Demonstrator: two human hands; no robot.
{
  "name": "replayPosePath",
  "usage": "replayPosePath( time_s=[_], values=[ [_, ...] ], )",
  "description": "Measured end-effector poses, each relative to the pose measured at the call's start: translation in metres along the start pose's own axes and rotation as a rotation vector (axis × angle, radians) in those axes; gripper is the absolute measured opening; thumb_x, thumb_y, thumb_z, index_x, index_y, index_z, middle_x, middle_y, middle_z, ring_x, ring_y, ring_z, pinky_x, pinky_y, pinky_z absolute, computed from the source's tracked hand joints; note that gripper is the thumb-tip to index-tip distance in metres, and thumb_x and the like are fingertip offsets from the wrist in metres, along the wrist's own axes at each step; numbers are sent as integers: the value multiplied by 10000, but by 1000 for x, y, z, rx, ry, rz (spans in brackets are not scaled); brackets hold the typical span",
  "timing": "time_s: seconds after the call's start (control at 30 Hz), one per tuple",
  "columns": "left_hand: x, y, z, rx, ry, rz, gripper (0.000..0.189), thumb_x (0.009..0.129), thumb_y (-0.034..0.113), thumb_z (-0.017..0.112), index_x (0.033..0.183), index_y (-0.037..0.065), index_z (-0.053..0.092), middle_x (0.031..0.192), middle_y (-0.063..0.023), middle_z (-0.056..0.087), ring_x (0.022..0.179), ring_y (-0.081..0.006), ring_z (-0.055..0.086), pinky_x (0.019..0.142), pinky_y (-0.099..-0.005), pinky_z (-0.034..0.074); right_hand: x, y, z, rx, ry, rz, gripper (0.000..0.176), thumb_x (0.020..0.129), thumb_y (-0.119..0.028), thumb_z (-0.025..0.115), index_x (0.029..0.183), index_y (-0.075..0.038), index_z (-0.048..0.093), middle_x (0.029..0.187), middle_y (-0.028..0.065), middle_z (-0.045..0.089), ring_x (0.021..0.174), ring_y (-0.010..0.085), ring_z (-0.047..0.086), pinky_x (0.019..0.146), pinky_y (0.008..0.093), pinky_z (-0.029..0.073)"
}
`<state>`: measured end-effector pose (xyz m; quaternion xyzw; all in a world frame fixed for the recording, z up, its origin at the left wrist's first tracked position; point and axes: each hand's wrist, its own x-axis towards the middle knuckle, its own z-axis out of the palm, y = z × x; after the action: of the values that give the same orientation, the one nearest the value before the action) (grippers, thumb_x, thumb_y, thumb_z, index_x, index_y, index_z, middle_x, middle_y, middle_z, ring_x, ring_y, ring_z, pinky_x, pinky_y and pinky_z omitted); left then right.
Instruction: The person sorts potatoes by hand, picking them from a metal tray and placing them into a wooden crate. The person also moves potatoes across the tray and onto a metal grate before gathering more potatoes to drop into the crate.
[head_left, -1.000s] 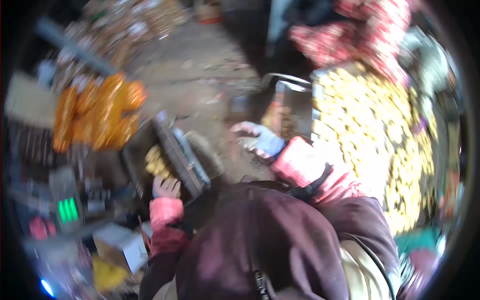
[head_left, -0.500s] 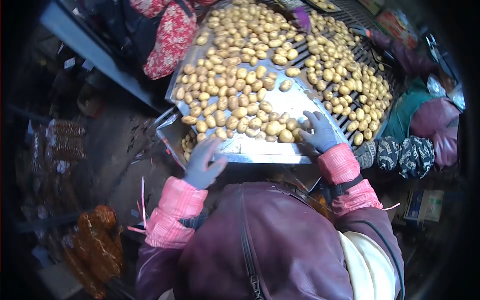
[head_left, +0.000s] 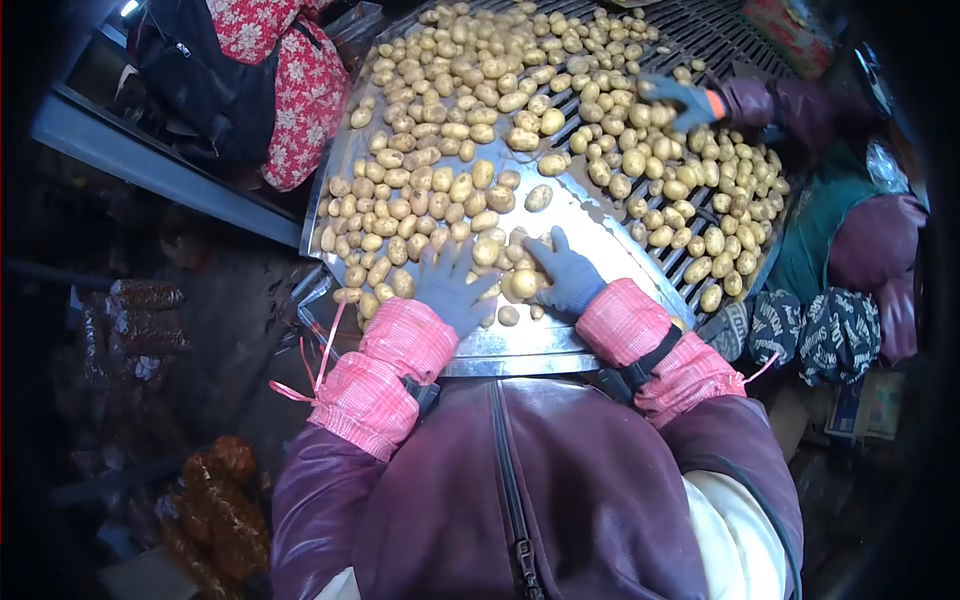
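Many potatoes [head_left: 430,185] lie on a shiny metal tray [head_left: 585,232] whose front edge is just before my body. My left hand [head_left: 455,290], in a grey-blue glove, lies over potatoes near that edge, fingers spread. Facing it, my right hand [head_left: 566,275] is gloved too, with its fingers apart beside a few potatoes. Between the hands are several potatoes, some touching the fingertips. Neither hand is closed around a potato.
A slatted rack [head_left: 715,200] with more potatoes adjoins the tray on the right. A co-worker's gloved hand [head_left: 683,102] reaches over it. Another person in red floral clothing [head_left: 305,100] stands at the upper left. Filled net bags [head_left: 215,510] lie at the lower left.
Both my hands have moved closer together among the potatoes, the left rightward and the right leftward. The co-worker's hand has reached further over the rack. The view has shifted.
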<state>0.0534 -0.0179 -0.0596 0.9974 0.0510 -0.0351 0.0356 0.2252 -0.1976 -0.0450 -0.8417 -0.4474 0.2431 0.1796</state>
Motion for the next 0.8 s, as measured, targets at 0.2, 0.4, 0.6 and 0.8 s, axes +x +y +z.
replayPosePath(
  time_s=[0.2, 0.4, 0.6, 0.8],
  values=[
    [7, -27, 19, -53, 117, -106, 415, 953, 464, 527, 1318, 289, 618, 1561, -256, 284, 1451, -422, 275, 1159, -639, 160, 52, 4, -42, 419, -96, -152, 596, 841, -366, 715, 1352, -107, 551, 1163, 195, 615, 1106, 366, 617, 918, 436, 505],
    [8, -35, 21, -93, 167, -178, 373, 948, 397, 556, 1298, 292, 632, 1542, -264, 316, 1445, -423, 291, 1165, -622, 185, 118, 21, -37, -44, 232, -369, 384, 885, -314, 637, 1209, -109, 607, 1095, 141, 630, 1028, 361, 605, 864, 459, 498],
    [8, -39, 12, -112, 161, -190, 349, 944, 373, 575, 1281, 321, 649, 1546, -238, 330, 1447, -395, 309, 1175, -588, 207, 141, -11, -34, -338, 98, -257, 354, 842, -343, 671, 1112, -129, 585, 1131, 127, 614, 1073, 320, 600, 838, 453, 515],
    [-5, -60, 21, -47, 266, -221, 294, 918, 265, 610, 1200, 224, 682, 1472, -195, 427, 1359, -379, 413, 1121, -537, 321, 113, 2, -29, -299, 93, -266, 304, 805, -299, 683, 1034, -106, 634, 1000, 140, 659, 1036, 320, 631, 816, 459, 522]
  ],
)
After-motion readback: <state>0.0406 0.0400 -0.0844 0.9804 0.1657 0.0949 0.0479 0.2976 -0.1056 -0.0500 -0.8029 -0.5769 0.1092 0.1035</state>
